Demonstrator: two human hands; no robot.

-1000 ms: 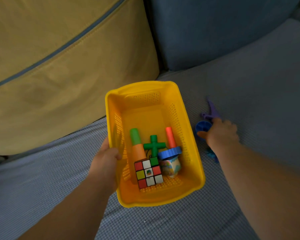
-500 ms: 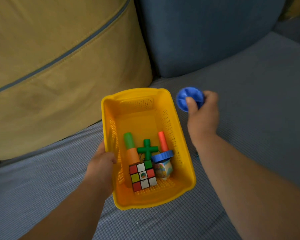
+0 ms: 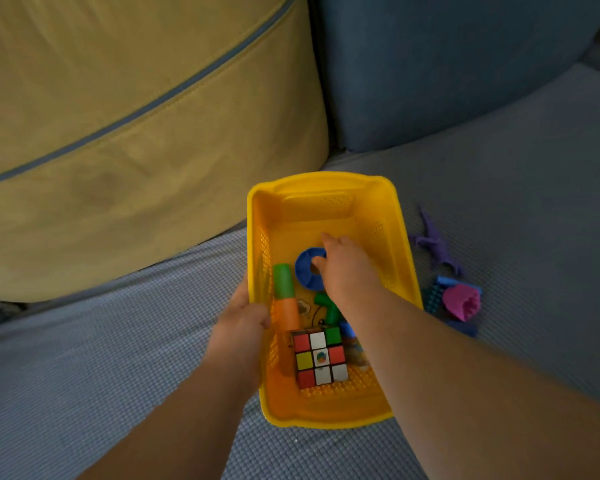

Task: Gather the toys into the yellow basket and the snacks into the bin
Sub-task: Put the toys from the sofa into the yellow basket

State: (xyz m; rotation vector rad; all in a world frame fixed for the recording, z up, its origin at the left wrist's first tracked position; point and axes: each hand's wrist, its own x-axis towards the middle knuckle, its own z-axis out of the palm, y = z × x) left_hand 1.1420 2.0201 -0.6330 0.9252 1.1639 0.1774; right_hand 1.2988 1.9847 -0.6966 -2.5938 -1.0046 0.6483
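The yellow basket [image 3: 326,188] rests on the grey sofa seat. My left hand [image 3: 243,323] grips its left rim. My right hand [image 3: 347,268] reaches inside the basket and holds a blue disc toy [image 3: 305,271] low over the bottom. In the basket also lie a green and orange peg [image 3: 284,292], a green cross piece [image 3: 326,303] and a colour cube [image 3: 319,356]. To the right of the basket on the seat lie a purple dinosaur [image 3: 435,244], a pink cone toy [image 3: 463,303] and a blue comb-like piece [image 3: 435,296].
A large yellow cushion [image 3: 136,126] leans at the back left. The blue sofa backrest [image 3: 447,64] rises behind the basket. The seat [image 3: 534,202] stretches to the right and toward me.
My right hand carried the blue disc from the seat, up past the basket's right side, and down into the basket. My left hand kept hold of the rim.
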